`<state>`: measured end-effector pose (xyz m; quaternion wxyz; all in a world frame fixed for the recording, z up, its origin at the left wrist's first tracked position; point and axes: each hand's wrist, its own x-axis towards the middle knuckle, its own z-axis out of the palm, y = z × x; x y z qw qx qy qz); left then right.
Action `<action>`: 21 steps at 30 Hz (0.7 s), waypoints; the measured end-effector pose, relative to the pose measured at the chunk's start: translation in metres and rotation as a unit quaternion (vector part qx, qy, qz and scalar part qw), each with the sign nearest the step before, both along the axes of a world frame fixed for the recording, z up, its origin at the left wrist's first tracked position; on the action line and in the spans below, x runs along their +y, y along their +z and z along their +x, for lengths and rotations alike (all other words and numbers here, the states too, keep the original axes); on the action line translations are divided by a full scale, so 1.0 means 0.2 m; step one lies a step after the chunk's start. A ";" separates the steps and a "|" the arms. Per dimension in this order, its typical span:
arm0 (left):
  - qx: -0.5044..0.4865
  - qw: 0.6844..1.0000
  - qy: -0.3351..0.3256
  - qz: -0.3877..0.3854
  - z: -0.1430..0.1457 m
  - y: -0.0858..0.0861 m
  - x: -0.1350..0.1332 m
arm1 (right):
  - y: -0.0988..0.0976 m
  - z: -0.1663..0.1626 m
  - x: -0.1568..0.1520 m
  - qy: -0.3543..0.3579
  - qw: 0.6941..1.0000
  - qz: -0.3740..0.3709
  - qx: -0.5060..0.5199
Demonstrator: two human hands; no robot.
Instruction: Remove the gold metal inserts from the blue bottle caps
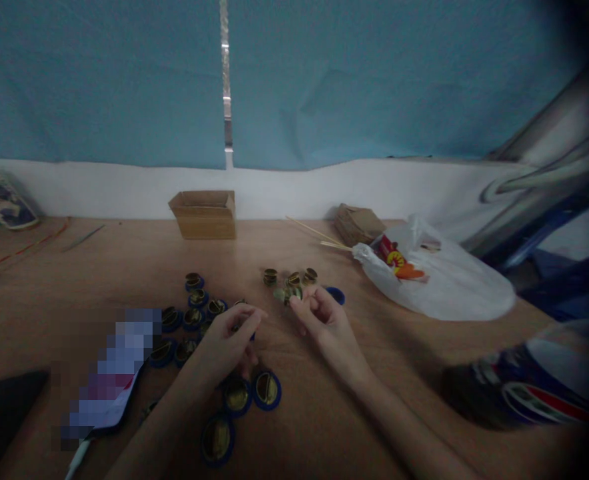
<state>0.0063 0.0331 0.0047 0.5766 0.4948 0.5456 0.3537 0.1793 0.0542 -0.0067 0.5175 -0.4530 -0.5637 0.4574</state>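
My right hand (327, 327) pinches a small round metal piece (292, 294) between thumb and fingertips, its surface shiny and blurred. Just behind it lie several similar gold-coloured metal pieces (270, 277), and a blue ring-shaped piece (335, 295) is partly hidden by the fingers. My left hand (232, 337) is curled, thumb against the forefinger; a bit of blue shows by its fingers, but what it holds, if anything, is unclear. Around and under it, several blue-rimmed round pieces with gold metal inside (267, 390) are spread on the wooden table (389, 400).
A smartphone (117, 380) with a cable lies at left. Behind stand an open cardboard box (207, 223) and a brown carton (359, 224) near thin sticks. To the right are a white plastic bag (454, 280) with colourful packaging and a Pepsi bottle (529, 383) on its side.
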 end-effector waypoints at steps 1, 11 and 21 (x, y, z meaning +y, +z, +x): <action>0.001 1.000 -0.005 -0.001 0.01 0.00 0.00 | 0.00 -0.01 -0.01 -0.004 0.999 0.029 -0.023; 0.034 0.999 0.005 0.014 0.01 -0.03 -0.01 | 0.00 -0.02 -0.12 0.092 0.923 0.212 -0.308; 0.043 0.996 -0.017 0.075 0.01 -0.03 -0.02 | 0.01 0.00 -0.10 0.101 0.869 0.280 -0.395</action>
